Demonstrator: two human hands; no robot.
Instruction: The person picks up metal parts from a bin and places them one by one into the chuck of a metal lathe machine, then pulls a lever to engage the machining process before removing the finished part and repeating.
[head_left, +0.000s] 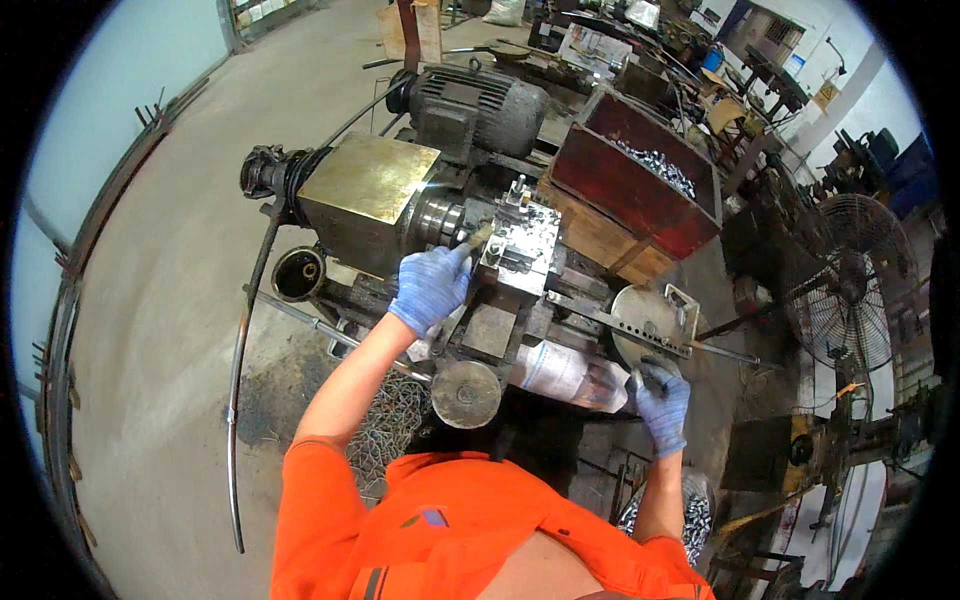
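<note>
Head view looks straight down over an orange work jacket (450,530) with short sleeves, both bare forearms reaching away from it. Nearest on the right, a heap of small shiny metal parts (690,515) lies just beside the right elbow. A little farther, the right hand (660,398), in a blue knitted glove, is clenched around a dark lever handle (640,372) at the near edge of a round grey metal disc (645,315) with a perforated flat bar across it. Left of that hand sits a round rusty handwheel (466,393), with a tangle of curly metal swarf (390,425) on the floor near it.

Farther in, the left hand (430,288), also in a blue knitted glove, has its fingers curled around a small pale brush-like tool (478,236) (its exact kind is too small to tell), whose tip touches the gap between the shiny steel chuck (440,218) and the grey block-shaped tool post (520,245) of the old greasy lathe (400,200). A flat brass-coloured cover plate (372,178) tops the headstock to the left, and a dark open-topped can (298,274) stands just left of the machine.

Beyond, a ribbed grey electric motor (480,105) sits behind the headstock. To the right, a dark red wooden box (635,185) holds more shiny parts. Far right stands a round wire-caged fan (850,280).
</note>
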